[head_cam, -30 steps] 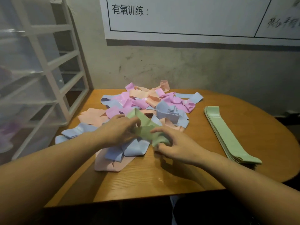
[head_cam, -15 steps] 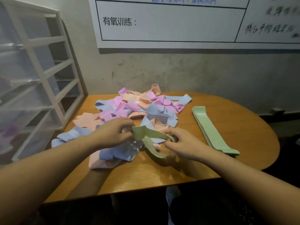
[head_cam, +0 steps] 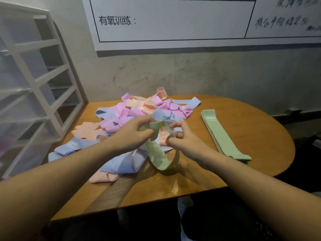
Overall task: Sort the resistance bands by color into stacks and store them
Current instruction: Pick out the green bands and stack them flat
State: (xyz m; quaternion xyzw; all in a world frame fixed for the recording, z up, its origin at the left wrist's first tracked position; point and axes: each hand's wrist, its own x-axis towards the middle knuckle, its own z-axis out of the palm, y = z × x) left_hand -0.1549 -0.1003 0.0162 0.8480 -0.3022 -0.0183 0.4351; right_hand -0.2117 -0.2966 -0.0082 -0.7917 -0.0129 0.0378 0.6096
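A light green resistance band (head_cam: 157, 153) hangs as an open loop above the wooden table (head_cam: 199, 180). My left hand (head_cam: 133, 134) pinches its upper left part and my right hand (head_cam: 184, 140) pinches its upper right part. Behind and under my hands lies a tangled pile of pink, peach and light blue bands (head_cam: 132, 119). A neat stack of green bands (head_cam: 222, 134) lies flat to the right of the pile, apart from it.
A white drawer rack (head_cam: 34, 94) with translucent drawers stands at the table's left edge. A grey wall with a white board (head_cam: 173, 21) runs close behind the table. The table's rounded right end (head_cam: 284, 150) drops to dark floor.
Both hands have lifted the green band off the pile, and it has opened from a crumpled bundle into a hanging loop. The view has tilted up slightly.
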